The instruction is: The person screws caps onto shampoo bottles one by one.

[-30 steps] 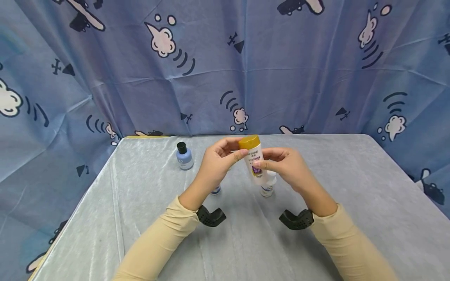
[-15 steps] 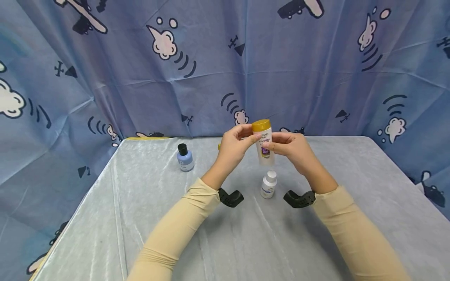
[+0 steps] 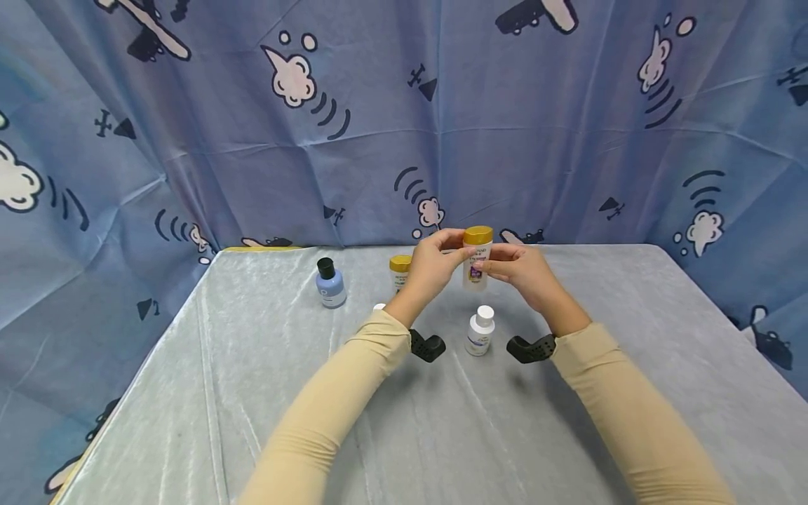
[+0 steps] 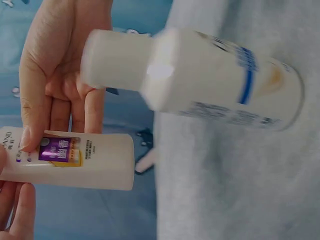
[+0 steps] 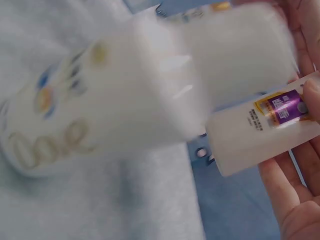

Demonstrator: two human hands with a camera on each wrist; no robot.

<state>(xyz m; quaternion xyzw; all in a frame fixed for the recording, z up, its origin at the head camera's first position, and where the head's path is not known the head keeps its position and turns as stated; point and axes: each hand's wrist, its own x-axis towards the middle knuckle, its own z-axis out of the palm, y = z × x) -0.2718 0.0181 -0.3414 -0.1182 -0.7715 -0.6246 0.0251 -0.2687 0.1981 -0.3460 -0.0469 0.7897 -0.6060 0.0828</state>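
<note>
In the head view both hands hold a white bottle with a gold cap [image 3: 477,258] upright, beyond a small white bottle [image 3: 481,331]. My left hand [image 3: 438,263] pinches it from the left, just under the cap. From the right, my right hand [image 3: 522,272] grips it lower, with the thumb on the front by the purple label [image 4: 60,150]. The small white bottle stands on the table nearer to me, between the wrists. It fills much of both wrist views, and "Dove" is readable on its side [image 5: 50,142] in the right one.
A second gold-capped bottle [image 3: 400,272] stands left of my left hand, partly hidden by it. A white cap [image 3: 379,306] shows behind the left sleeve. Farther left is a blue bottle with a black cap [image 3: 331,284]. A patterned blue curtain [image 3: 530,161] hangs behind the table.
Both hands have carried the gold-capped bottle to the right and away from me, and it has gone from tilted to upright. The second gold-capped bottle has come into sight.
</note>
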